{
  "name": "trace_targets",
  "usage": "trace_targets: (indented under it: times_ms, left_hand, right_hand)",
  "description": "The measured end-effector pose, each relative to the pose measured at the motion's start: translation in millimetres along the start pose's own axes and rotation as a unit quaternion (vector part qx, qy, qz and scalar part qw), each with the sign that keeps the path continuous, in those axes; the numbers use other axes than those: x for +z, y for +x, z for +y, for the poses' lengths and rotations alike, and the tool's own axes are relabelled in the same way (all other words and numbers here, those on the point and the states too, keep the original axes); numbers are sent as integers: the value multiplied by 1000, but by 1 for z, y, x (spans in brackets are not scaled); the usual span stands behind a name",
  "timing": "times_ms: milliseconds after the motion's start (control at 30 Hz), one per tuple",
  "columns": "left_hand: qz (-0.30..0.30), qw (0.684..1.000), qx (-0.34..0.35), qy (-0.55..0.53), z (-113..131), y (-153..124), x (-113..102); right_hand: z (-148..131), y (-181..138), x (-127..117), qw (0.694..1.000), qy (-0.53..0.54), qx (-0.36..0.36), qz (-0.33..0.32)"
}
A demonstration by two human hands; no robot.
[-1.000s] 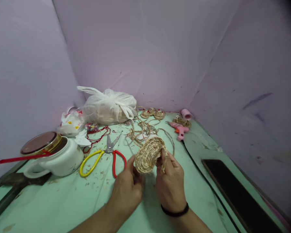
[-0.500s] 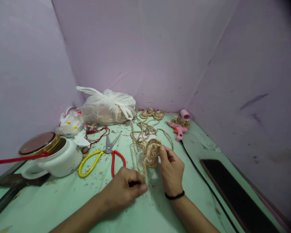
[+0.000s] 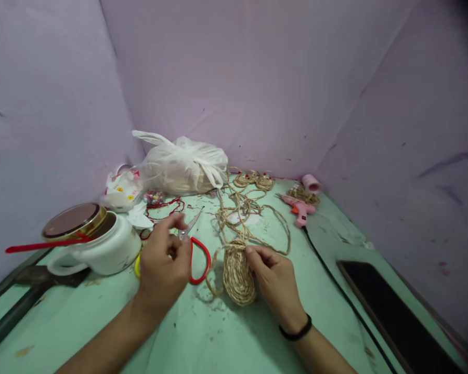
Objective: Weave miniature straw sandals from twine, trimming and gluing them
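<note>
My right hand rests on the green table, its fingers pinching the edge of an oval coil of woven straw rope that lies flat. A loose tangle of straw rope runs back from the coil. My left hand lies over the scissors with one red and one yellow handle, its fingers curled around the handles; the blades point away toward the back.
A white pot with a gold lid and a red stick stands at the left. A tied plastic bag sits at the back. A pink glue gun trails a black cord. A dark flat panel lies at the right.
The straw coil was held up in both hands and now lies flat on the table. My left hand let go of the rope and moved left onto the scissors.
</note>
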State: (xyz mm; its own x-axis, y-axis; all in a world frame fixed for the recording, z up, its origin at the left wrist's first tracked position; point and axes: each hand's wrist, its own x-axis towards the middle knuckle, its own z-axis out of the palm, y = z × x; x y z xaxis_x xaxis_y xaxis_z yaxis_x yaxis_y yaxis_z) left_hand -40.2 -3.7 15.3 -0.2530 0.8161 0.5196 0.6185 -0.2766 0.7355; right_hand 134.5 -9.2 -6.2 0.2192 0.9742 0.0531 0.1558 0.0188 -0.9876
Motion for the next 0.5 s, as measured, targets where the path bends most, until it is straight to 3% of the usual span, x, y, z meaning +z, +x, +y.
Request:
trace_targets:
  times_ms: [67, 167, 367, 500]
  left_hand:
    - [-62, 994, 93, 10, 6, -14, 3]
    - [-112, 985, 131, 27, 9, -26, 10]
    - [-182, 982, 26, 48, 3, -17, 12]
    - [-184, 982, -47, 17, 6, -16, 13]
  right_hand:
    - [1, -2, 2, 1000, -8, -1, -8]
    - [1, -6, 4, 999, -27, -22, -15]
    - [1, -11, 4, 994, -79, -71, -3]
    - [2, -11, 4, 991, -92, -95, 6]
